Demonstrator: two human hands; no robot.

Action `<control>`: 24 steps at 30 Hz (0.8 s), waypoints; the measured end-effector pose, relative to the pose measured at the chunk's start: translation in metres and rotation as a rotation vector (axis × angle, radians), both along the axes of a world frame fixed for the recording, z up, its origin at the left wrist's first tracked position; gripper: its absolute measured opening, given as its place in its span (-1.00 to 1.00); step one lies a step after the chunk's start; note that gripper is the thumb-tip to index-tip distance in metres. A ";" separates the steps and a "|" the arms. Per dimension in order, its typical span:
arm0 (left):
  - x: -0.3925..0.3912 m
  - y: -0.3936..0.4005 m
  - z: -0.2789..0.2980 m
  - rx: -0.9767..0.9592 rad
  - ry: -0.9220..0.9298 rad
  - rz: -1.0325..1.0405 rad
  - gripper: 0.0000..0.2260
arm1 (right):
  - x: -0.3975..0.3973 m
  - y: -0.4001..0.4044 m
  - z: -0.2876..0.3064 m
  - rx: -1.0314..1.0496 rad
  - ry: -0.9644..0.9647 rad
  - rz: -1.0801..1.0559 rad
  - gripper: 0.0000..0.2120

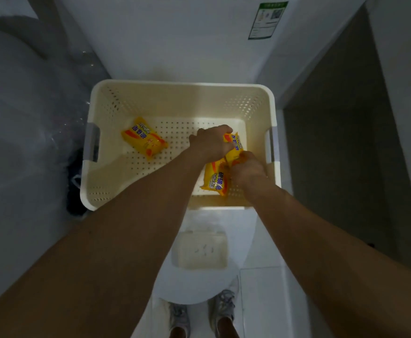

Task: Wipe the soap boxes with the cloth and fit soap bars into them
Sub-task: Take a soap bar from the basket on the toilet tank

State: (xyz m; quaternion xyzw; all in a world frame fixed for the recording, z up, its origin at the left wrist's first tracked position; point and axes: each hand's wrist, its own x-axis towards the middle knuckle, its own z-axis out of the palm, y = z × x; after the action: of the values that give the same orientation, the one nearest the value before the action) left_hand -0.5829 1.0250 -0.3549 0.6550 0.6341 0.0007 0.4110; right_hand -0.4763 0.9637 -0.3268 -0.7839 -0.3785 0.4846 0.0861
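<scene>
Shoes (220, 306): two pale grey lace-up trainers on white floor tiles, at the very bottom of view, partly hidden by a round white surface.
Round white surface (194, 286): smooth, curved front edge, carrying the soap box and, farther on, the basket.
Soap box (199, 250): one, translucent whitish plastic, rectangular with rounded corners, open and holding no bar, nearest of the task items, between the two forearms.
Forearms: two, bare, reaching from the lower corners up into the basket, covering its near rim in places.
Basket (182, 93): one, cream plastic, rectangular with rounded corners, walls and floor pierced with rows of small holes, grey handle slot on each short side.
Soap packs: three counted, glossy yellow wrappers with orange patches and blue lettering, all inside the basket.
Near right pack (215, 179): lying at the basket's right front, partly covered by the right wrist.
Right hand (248, 170): fingers curled down onto the packs at the right side; which pack is gripped cannot be told.
Left hand (211, 142): fingers curled round the end of the far right pack (235, 145), pinching its wrapper.
Loose pack (144, 140): lying flat and slanted at the basket's left, well apart from both hands.
Behind: white appliance front with a green label (268, 19) at top right.
Left side: crinkled clear plastic bags (41, 118), dim.
</scene>
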 end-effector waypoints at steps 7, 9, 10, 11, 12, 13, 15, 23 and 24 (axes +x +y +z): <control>-0.001 -0.002 0.006 0.002 -0.184 0.218 -0.68 | -0.001 0.002 0.007 0.040 0.109 -0.191 -0.63; -0.005 -0.005 0.012 0.022 -0.298 0.317 -0.72 | -0.004 0.001 0.012 0.071 0.127 -0.263 -0.61; -0.007 -0.007 0.016 0.046 -0.341 0.358 -0.74 | -0.005 0.000 0.015 0.092 0.127 -0.299 -0.60; -0.009 -0.009 0.020 0.080 -0.376 0.391 -0.75 | -0.007 0.000 0.019 0.116 0.128 -0.327 -0.60; -0.012 -0.013 0.025 0.119 -0.409 0.422 -0.77 | -0.009 -0.001 0.023 0.140 0.132 -0.344 -0.60; -0.015 -0.017 0.031 0.150 -0.444 0.454 -0.78 | -0.011 -0.002 0.028 0.160 0.141 -0.354 -0.62; -0.023 -0.029 0.045 0.150 -0.561 0.544 -0.75 | -0.015 -0.007 0.041 0.183 0.196 -0.382 -0.66; -0.080 -0.080 0.085 0.032 -0.889 0.759 -0.65 | -0.033 -0.052 0.088 0.190 0.541 -0.375 -0.82; -0.086 -0.085 0.088 0.030 -0.886 0.753 -0.64 | -0.035 -0.057 0.091 0.171 0.561 -0.359 -0.84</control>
State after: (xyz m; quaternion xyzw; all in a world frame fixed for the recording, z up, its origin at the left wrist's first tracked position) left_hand -0.6691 0.9398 -0.2668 0.3273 0.5909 0.4297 0.5992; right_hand -0.5117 0.9069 -0.2359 -0.6643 -0.2353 0.6249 0.3359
